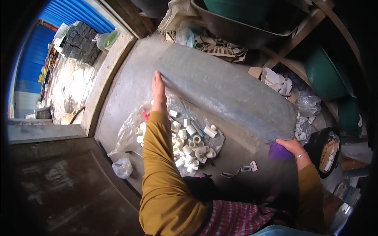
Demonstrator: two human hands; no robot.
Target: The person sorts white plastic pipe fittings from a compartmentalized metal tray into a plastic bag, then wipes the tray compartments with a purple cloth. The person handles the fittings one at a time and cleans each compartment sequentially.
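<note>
A long grey panel [232, 86] with a scuffed, dull surface slants from the upper middle to the right. My left hand [158, 92] is at its left end, fingers stretched out and pointing away from me; the thumb is hidden. At the near right corner, my right hand [290, 146] grips the panel, with a bracelet on the wrist. Just below that hand is a purple piece [280, 151], whose kind I cannot make out. Beneath my left arm and in front of the panel, several white pipe fittings [191, 146] lie heaped on a clear plastic sheet [126, 135].
A crumpled plastic bag [123, 168] and a small strapped item [245, 168] lie on the floor. Dark and green tubs [328, 76] stand at the back and right, near wooden beams. A black bag [323, 151] sits at right. At left, a doorway shows stacked dark blocks [80, 42].
</note>
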